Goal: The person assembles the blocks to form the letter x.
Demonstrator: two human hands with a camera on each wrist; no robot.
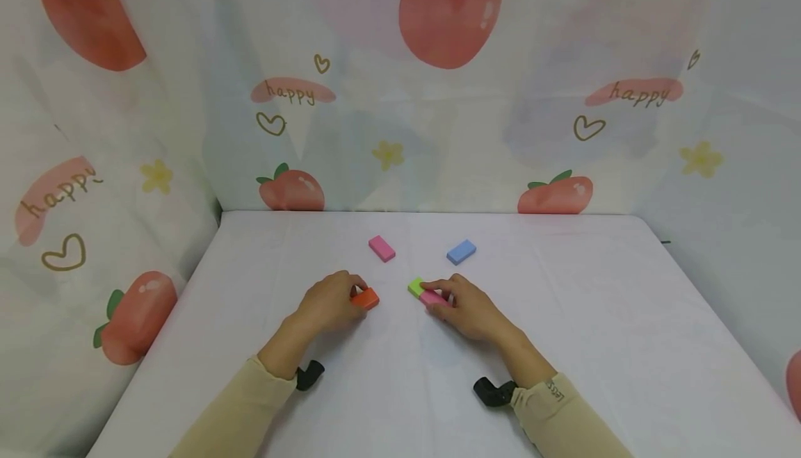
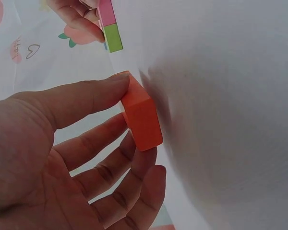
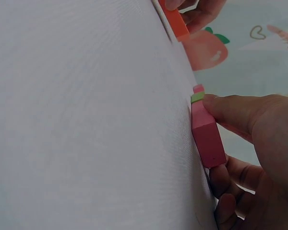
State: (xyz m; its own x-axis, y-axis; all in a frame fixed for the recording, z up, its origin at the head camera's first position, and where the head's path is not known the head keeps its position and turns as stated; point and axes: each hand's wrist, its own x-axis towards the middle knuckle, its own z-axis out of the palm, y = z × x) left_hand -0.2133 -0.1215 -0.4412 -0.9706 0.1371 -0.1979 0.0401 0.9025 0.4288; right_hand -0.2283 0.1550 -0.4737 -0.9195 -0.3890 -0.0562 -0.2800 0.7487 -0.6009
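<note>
On the white cloth-covered counter (image 1: pixel 563 319), the left hand (image 1: pixel 327 303) pinches a small orange rectangular block (image 1: pixel 366 298). Just right of that block, the right hand (image 1: pixel 471 309) pinches a pink rectangular block (image 1: pixel 432 297) touching a green one (image 1: pixel 416 286).

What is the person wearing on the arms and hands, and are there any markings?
Both hands, the left hand and the right hand, are bare, with no gloves. Each arm has a long beige sleeve reaching the wrist. The right sleeve's cuff carries small dark lettering, too small to read. A black device sits at the left wrist and another black device at the right wrist.
</note>
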